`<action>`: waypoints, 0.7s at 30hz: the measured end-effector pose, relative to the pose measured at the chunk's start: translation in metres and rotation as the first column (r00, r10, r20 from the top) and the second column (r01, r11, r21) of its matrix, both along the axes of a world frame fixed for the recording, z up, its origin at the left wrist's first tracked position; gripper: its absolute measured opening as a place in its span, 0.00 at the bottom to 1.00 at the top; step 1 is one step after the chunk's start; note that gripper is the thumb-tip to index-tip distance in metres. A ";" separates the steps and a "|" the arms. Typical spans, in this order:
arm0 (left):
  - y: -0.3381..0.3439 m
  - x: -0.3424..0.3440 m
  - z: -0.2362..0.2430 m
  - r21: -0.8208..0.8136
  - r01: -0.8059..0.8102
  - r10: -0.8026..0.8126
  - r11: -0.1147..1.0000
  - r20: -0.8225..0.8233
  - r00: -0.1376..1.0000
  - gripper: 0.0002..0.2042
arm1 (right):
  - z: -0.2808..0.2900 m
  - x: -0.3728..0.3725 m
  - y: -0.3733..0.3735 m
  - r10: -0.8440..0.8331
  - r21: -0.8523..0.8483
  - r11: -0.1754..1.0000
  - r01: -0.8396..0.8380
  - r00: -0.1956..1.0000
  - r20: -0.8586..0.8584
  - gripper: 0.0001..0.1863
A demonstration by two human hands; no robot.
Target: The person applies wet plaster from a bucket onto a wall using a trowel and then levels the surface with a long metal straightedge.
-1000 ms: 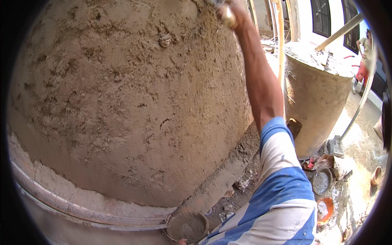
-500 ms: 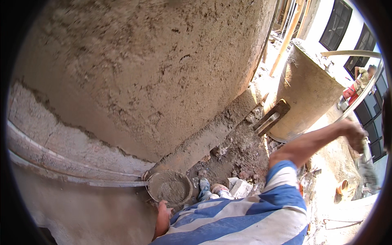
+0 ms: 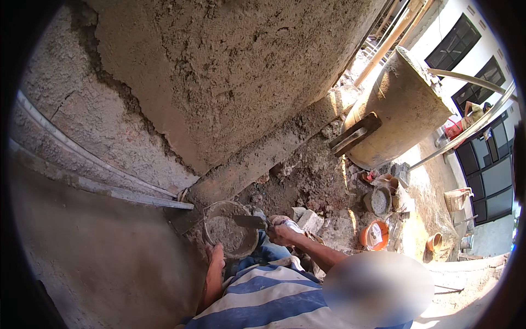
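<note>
My left hand [image 3: 215,255] grips the near-left rim of a mortar bucket [image 3: 222,233] at the bottom centre, fingers closed on it. My right hand [image 3: 282,234] holds a trowel [image 3: 247,221] by its handle, the flat blade lying over the bucket's right side, above the grey mortar. Beyond the bucket rises a wall [image 3: 246,60] coated in rough mortar, with a smoother patch and a ragged edge at its left. A mortar-smeared ledge [image 3: 246,164] runs diagonally along the wall's foot.
A cement-crusted drum [image 3: 405,104] stands right, a wooden float [image 3: 350,137] against it. Rubble [image 3: 296,181] covers the ground beside the ledge. Grey [image 3: 379,202] and orange buckets [image 3: 374,234] sit lower right. Pipes [image 3: 120,181] curve along the left. A person [image 3: 466,120] bends by the building, behind poles.
My right hand has come down from the upper wall, swung out right, and now has the trowel over the bucket. My left hand stays at the bucket. The view has tilted downward.
</note>
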State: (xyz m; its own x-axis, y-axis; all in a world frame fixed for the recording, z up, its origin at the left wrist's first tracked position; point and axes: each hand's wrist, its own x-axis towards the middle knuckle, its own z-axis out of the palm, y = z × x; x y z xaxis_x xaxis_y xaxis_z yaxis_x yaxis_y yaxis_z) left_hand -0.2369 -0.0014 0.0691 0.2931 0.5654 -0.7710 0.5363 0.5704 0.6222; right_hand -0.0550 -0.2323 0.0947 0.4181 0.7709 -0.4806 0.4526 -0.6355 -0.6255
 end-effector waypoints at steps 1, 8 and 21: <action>-0.005 0.001 0.008 0.052 0.044 -0.044 0.998 0.004 0.999 0.28 | -0.009 0.002 0.011 0.030 -0.108 0.994 -0.028 0.999 0.014 0.16; -0.020 0.014 0.031 0.271 0.164 -0.195 0.948 0.092 0.976 0.29 | 0.021 0.014 0.067 0.275 -0.305 0.906 -0.294 0.956 -0.106 0.17; -0.047 0.050 0.041 0.270 0.103 -0.153 0.957 0.172 0.973 0.26 | 0.071 0.062 0.048 -0.027 -0.299 0.933 -0.198 0.793 -0.608 0.17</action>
